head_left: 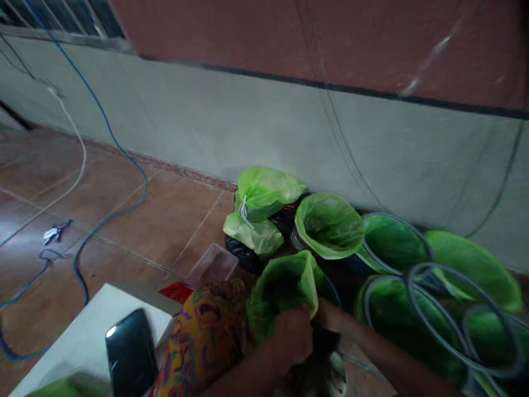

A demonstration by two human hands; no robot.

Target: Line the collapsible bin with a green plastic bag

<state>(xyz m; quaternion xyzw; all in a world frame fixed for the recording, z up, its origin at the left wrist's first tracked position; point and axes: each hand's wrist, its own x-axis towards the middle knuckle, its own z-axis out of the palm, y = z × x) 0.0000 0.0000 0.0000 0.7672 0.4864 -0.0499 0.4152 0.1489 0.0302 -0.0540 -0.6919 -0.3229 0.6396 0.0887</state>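
- Left hand [294,336] low centre of frame, fingers curled tight on the rim of a crinkly green plastic bag lining a bin [285,289].
- Right hand [326,315] just beside it, mostly hidden; grip impossible to tell, maybe touching that bag.
- More green-lined round bins [330,223] right of centre.

Quick tally: four open green-lined buckets, nearest one [285,286] and three more [329,223] [392,242] [471,264] lined up right of it along the wall. Blurry ones further right, can't count those. Two tied green bags [266,190] [252,234] just left of that row. Two cables on the floor, one blue [124,154], one white [78,149]. One phone [131,350]. Two hands [293,336] [330,317].
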